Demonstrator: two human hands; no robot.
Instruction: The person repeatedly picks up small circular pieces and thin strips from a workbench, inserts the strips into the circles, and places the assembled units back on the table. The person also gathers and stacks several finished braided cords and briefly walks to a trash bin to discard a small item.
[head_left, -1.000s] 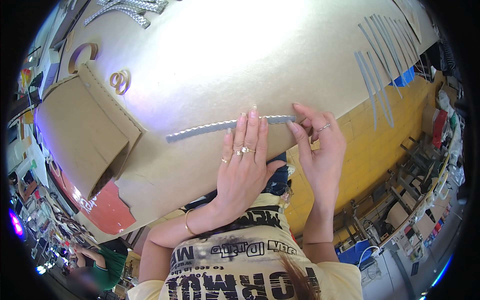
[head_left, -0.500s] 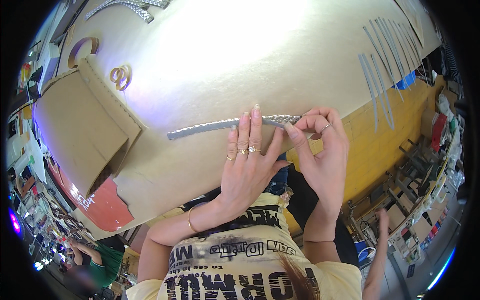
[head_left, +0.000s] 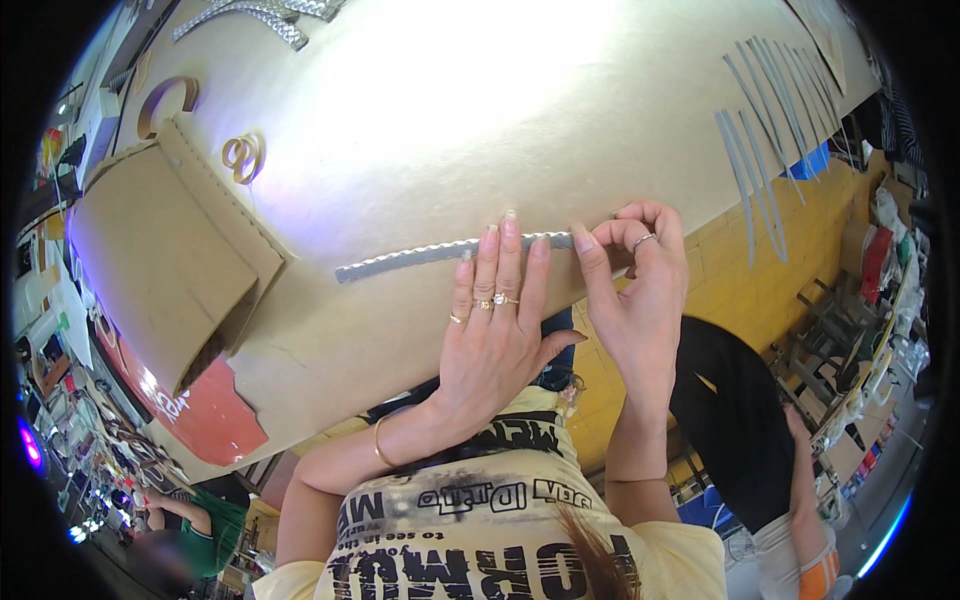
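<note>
A narrow silver braided strip with a flat grey band along its near side (head_left: 400, 262) lies across the board in front of me. My left hand (head_left: 492, 325) rests over its middle, fingers stretched out and fingertips pressing on the strip. At the strip's right end, my right hand (head_left: 640, 290) has thumb and index finger pinched together on it, the other fingers curled. My right fingers hide that end, and my left fingers cover part of the middle.
Thin grey strips (head_left: 770, 100) lie at the far right edge, and silver braided pieces (head_left: 270, 15) at the far left. Tan coiled strips (head_left: 242, 158) sit near a bent cardboard piece (head_left: 170, 250) on the left. A person in dark trousers (head_left: 735, 420) is at the right.
The grey band, lifted off the braid near my right hand before, now lies along it. My left index finger has moved up onto the strip. The person at right has come closer.
</note>
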